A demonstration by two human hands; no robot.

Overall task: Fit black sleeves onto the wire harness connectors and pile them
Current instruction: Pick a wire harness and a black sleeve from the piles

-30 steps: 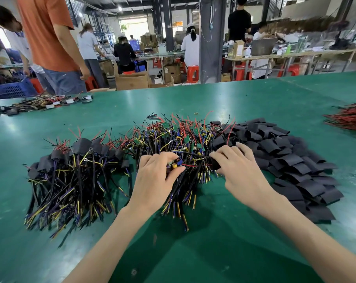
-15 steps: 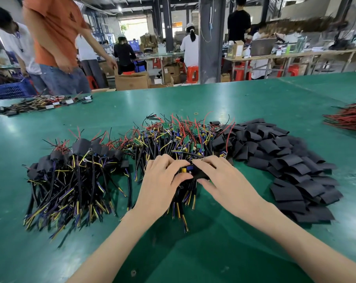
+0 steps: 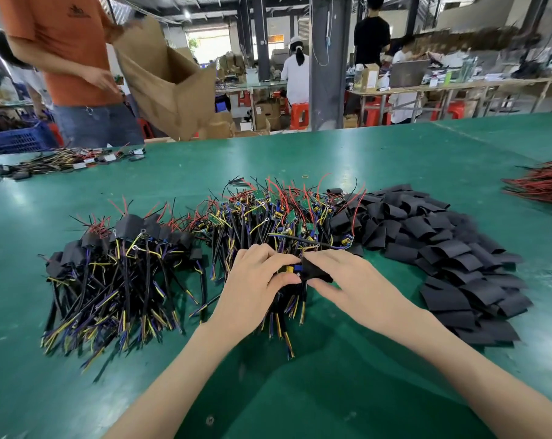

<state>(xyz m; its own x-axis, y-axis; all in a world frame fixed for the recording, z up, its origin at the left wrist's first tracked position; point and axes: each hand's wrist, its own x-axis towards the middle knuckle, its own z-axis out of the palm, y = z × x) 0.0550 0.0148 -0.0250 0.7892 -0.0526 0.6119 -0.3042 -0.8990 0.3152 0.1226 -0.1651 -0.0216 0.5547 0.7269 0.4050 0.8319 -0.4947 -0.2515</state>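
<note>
The table [image 3: 395, 160] was green, and the loose sleeves [image 3: 442, 248] piled on it were plain black. The harness wires [image 3: 268, 223] ran black, yellow, blue and red, with small green boards among them. A bystander's shirt [image 3: 62, 42] was orange.

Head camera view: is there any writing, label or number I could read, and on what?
No text is legible.
Logo on the orange shirt: blurred, unreadable.
White tags on the far wire bundle: too small to read.
Printed box in the background: too small to read.
</note>
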